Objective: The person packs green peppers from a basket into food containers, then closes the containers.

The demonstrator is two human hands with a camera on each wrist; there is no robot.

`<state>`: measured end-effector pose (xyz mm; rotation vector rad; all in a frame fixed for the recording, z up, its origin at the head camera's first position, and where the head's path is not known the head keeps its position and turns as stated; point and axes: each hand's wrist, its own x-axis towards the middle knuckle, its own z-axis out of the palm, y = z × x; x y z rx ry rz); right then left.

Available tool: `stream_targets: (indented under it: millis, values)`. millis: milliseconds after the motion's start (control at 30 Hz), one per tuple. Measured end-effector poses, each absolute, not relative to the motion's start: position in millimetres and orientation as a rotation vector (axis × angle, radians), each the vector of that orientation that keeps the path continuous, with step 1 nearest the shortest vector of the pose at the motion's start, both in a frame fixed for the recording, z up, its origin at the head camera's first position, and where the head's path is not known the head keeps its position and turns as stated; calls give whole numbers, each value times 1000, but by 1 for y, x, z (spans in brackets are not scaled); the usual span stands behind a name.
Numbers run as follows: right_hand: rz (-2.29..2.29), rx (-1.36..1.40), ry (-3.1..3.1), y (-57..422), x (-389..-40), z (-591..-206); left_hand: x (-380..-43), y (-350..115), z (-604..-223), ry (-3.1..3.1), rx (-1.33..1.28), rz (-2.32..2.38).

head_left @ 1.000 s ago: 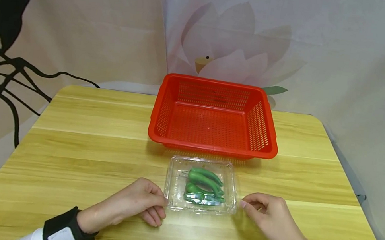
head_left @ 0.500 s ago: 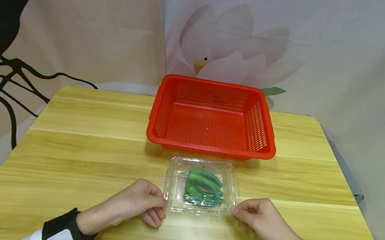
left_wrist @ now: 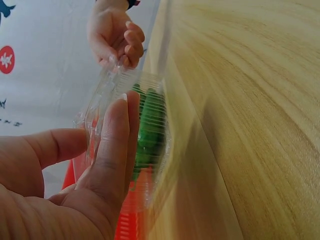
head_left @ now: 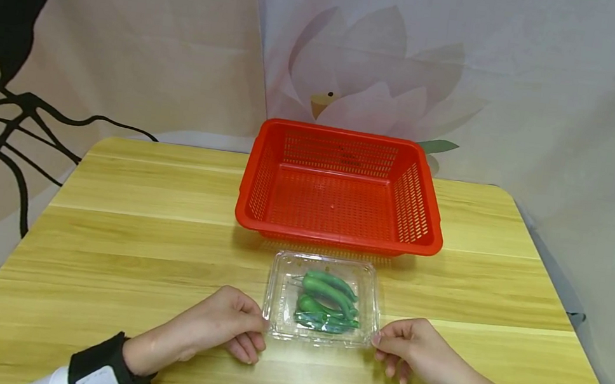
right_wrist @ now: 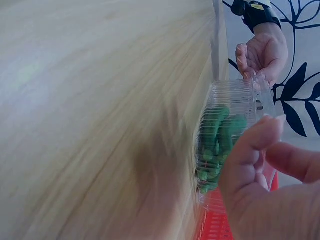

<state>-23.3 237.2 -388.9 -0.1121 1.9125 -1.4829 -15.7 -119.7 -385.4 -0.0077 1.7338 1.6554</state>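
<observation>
One clear plastic clamshell box [head_left: 323,301] lies shut on the yellow wooden table [head_left: 123,240], just in front of one red perforated plastic basket [head_left: 344,187], and two hands work at its near corners. Several green chilli peppers [head_left: 327,303] show through the lid, three or four as far as the head view lets them be counted, lying lengthwise and crowded together. The left hand [head_left: 221,329] pinches the box's near left corner between thumb and curled fingertips; the left wrist view shows a fingertip [left_wrist: 119,117] pressed flat on the ribbed lid with the thumb beneath. The right hand [head_left: 413,351] holds the near right corner the same way, fingers curled and thumb against the rim. Both wrists wear black straps. The box's plastic is thin, glossy and ridged at the edges. Behind the table hang pale fabric backdrops, one printed with a pink lotus [head_left: 373,78], one with black leaf shapes [head_left: 9,59].
</observation>
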Motion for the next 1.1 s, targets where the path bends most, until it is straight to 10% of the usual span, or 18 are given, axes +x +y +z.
stream_targets:
  millis: [1100]
  values:
    - [-1491, -103, 1859, 239, -22, -387, -17, -117, -390, 1686, 3, 1669]
